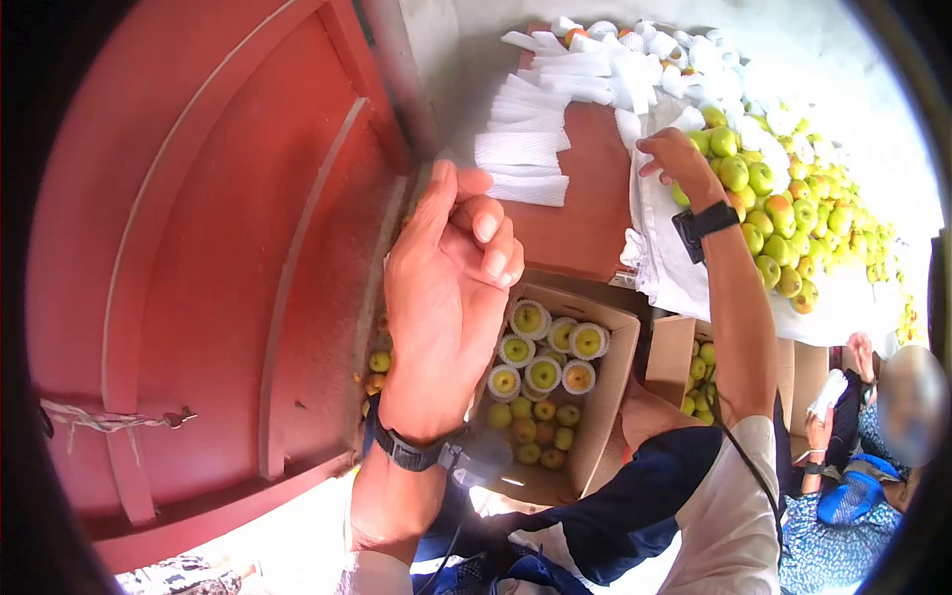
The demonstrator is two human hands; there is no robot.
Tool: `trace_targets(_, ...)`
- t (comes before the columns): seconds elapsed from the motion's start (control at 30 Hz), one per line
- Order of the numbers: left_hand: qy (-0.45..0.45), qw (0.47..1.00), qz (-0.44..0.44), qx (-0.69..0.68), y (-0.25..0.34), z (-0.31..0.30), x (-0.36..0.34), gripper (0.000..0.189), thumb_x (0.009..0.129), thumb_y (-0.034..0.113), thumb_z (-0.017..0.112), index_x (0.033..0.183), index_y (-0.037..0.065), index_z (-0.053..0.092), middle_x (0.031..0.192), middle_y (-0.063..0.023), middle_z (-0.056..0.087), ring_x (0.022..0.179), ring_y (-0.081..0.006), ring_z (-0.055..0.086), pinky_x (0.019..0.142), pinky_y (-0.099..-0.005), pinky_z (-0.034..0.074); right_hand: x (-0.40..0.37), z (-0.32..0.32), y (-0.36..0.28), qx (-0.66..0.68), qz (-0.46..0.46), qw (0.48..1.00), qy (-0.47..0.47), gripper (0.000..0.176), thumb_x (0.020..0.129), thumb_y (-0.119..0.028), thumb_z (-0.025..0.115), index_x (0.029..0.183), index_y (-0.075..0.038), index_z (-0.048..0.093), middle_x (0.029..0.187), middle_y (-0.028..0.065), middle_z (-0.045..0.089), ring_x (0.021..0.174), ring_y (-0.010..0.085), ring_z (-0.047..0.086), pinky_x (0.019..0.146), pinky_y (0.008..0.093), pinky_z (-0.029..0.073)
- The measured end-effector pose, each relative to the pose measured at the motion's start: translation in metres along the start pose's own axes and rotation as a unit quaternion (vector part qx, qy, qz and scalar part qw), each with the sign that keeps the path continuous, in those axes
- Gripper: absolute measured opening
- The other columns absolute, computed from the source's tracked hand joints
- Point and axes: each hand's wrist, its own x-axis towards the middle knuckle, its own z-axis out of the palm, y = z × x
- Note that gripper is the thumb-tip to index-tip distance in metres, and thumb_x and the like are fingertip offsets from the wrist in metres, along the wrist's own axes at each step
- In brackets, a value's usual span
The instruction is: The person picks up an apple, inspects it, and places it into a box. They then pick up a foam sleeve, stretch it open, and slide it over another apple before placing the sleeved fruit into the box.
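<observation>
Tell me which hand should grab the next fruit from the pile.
Right, probably: the right hand is at the edge of the fruit pile, touching fruit; the left hand hangs curled near the box, apart from the pile.

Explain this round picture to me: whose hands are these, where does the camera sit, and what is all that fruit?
There is no machine here. A person wears one camera on the head, and it looks down at their own two hands, which is why the view is round and bent. The left hand is raised close to the lens, its fingers curled in, with nothing seen in them. The right hand reaches out to a pile of green and yellow fruit on a white cloth; I cannot tell whether it grips one. Beside it, white foam sleeves are stacked on a reddish top. Below stands an open cardboard box of fruit, some of it in sleeves. Another person is at the lower right.
</observation>
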Motion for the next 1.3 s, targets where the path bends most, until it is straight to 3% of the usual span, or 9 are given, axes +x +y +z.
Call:
trace_targets(0.1,-0.015,1.0,-0.008,0.013,-0.001,-0.003,0.001,0.027,0.107,0.03,0.053,0.101,0.005,0.061,0.07,-0.0002,0.049,0.055,-0.0104,0.043,0.053,-0.0267,0.037,-0.043,-0.012,-0.002,0.119,-0.084,0.989,-0.006,0.031,0.094,-0.02,0.063,0.11,0.006,0.067,0.102,0.0104,0.068,0.085,0.0173,0.072,0.054,0.0251,0.043)
trace_targets(0.23,-0.035,0.997,-0.016,0.07,-0.005,-0.004,0.004,0.029,0.105,0.03,0.056,0.099,0.003,0.064,0.073,-0.0023,0.057,0.06,-0.0136,0.054,0.055,-0.0271,0.039,-0.081,-0.022,-0.012,0.304,-0.007,0.953,-0.005,0.028,0.096,-0.019,0.061,0.112,0.003,0.067,0.111,0.0063,0.068,0.081,0.0168,0.068,0.055,0.0221,0.039)
trace_targets(0.3,-0.006,0.961,0.009,0.277,-0.009,0.002,0.006,0.027,0.104,0.028,0.057,0.1,0.004,0.068,0.078,-0.0032,0.062,0.065,-0.013,0.06,0.056,-0.0255,0.04,-0.105,-0.027,-0.026,0.295,-0.046,0.954,-0.036,0.032,0.097,-0.021,0.059,0.116,0.004,0.066,0.115,0.0079,0.067,0.083,0.0166,0.066,0.054,0.0214,0.038)
trace_targets(0.43,-0.058,0.862,0.131,0.486,-0.032,-0.007,0.016,0.033,0.101,0.026,0.061,0.112,-0.004,0.067,0.104,-0.0112,0.072,0.097,-0.0202,0.069,0.085,-0.0315,0.053,-0.153,-0.029,-0.069,0.325,-0.065,0.941,-0.061,0.036,0.099,-0.022,0.051,0.116,0.006,0.066,0.12,0.0118,0.065,0.082,0.0192,0.067,0.055,0.0233,0.036)
trace_targets(0.57,-0.1,0.856,0.109,0.496,-0.047,-0.012,0.023,0.038,0.102,0.025,0.062,0.127,-0.003,0.062,0.123,-0.0106,0.067,0.119,-0.0162,0.059,0.106,-0.0312,0.043,-0.207,-0.02,-0.119,0.279,-0.066,0.951,-0.113,0.037,0.099,-0.027,0.058,0.118,0.003,0.066,0.108,0.0098,0.069,0.075,0.0105,0.063,0.056,0.0216,0.036)
trace_targets(0.83,-0.12,0.859,0.037,0.497,-0.043,-0.002,0.013,0.043,0.098,0.03,0.064,0.126,-0.003,0.063,0.116,-0.0094,0.066,0.101,-0.0149,0.061,0.086,-0.0294,0.049,-0.258,0.01,-0.14,0.185,-0.151,0.967,-0.086,0.032,0.1,-0.024,0.061,0.124,-0.004,0.065,0.103,0.0029,0.066,0.09,0.0081,0.063,0.069,0.0239,0.046)
trace_targets(1.1,-0.093,0.896,-0.076,0.428,-0.034,-0.003,0.011,0.027,0.093,0.013,0.057,0.113,-0.001,0.067,0.104,-0.0064,0.068,0.092,-0.014,0.063,0.08,-0.029,0.052,-0.263,0.045,-0.128,0.079,-0.3,0.951,0.004,0.029,0.094,-0.009,0.065,0.122,-0.002,0.065,0.121,0.0097,0.065,0.108,0.0227,0.064,0.091,0.0343,0.051)
trace_targets(1.23,-0.073,0.895,-0.064,0.436,-0.034,-0.014,0.019,0.024,0.093,0.013,0.057,0.109,-0.001,0.069,0.102,-0.0043,0.069,0.09,-0.0129,0.063,0.077,-0.0285,0.052,-0.256,0.049,-0.128,0.068,-0.325,0.943,0.012,0.029,0.092,-0.007,0.066,0.121,-0.001,0.065,0.117,0.0114,0.067,0.11,0.0248,0.063,0.093,0.0345,0.051)
trace_targets(1.3,-0.047,0.867,0.073,0.49,-0.043,-0.031,0.03,0.021,0.09,0.015,0.061,0.1,0.0,0.071,0.084,-0.0042,0.07,0.072,-0.0113,0.063,0.068,-0.0281,0.051,-0.253,0.054,-0.127,0.118,-0.277,0.954,0.006,0.028,0.094,-0.009,0.067,0.12,-0.001,0.065,0.111,0.0102,0.068,0.107,0.02,0.063,0.09,0.0326,0.051)
